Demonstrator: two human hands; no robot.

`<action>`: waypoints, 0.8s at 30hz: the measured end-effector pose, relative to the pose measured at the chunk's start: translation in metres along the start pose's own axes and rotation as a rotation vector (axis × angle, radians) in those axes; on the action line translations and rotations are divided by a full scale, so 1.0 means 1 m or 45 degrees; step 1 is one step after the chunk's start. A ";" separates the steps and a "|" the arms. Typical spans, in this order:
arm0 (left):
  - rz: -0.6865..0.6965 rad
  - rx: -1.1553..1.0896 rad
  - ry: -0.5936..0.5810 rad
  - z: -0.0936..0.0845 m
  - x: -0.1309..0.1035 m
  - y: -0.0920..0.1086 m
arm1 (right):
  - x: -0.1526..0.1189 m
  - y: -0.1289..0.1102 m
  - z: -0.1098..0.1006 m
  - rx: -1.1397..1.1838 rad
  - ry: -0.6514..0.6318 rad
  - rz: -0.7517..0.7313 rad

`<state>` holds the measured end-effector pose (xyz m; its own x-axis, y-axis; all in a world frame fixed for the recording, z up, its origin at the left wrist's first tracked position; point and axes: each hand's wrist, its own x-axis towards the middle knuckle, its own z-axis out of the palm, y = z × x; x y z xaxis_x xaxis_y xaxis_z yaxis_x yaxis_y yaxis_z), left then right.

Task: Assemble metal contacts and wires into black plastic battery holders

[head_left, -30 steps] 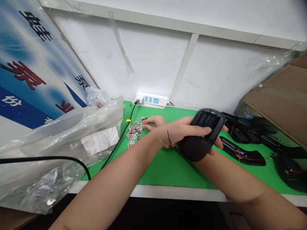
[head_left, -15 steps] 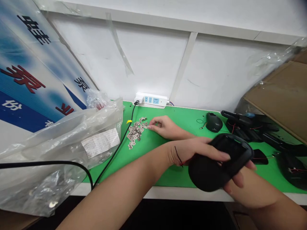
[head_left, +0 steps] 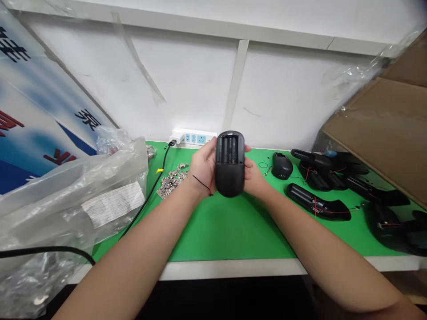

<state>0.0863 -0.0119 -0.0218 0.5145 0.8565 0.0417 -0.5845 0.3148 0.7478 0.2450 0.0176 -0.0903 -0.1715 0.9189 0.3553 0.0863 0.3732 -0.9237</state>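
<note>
A black rounded housing with an open slotted compartment at its far end is held up over the green mat. My left hand, with a dark cord round its wrist, grips its left side. On its right side are the fingers of my right hand, partly hidden behind it; whether they hold anything else does not show. Small silvery metal pieces lie in a pile left of my left hand.
A white power strip stands against the wall, its black cable crossing the mat. Plastic bags lie at left. More black housings with red wires are at right, beside a cardboard box.
My left hand has swung the housing from the right to the middle and turned it upright. My right hand has left the metal pile and come to the housing. The view has shifted right.
</note>
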 end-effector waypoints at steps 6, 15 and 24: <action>-0.067 0.278 0.420 -0.020 0.023 -0.025 | 0.002 -0.019 -0.030 0.362 0.263 0.137; -0.159 0.370 0.238 0.000 0.011 -0.045 | -0.008 -0.039 -0.031 0.384 0.257 0.134; -0.178 0.233 0.216 0.005 0.009 -0.046 | -0.011 -0.045 -0.032 0.159 0.371 -0.157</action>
<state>0.1211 -0.0203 -0.0527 0.4605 0.8712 -0.1702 -0.3846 0.3686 0.8463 0.2741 -0.0054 -0.0478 0.1161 0.8722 0.4751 -0.0417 0.4822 -0.8751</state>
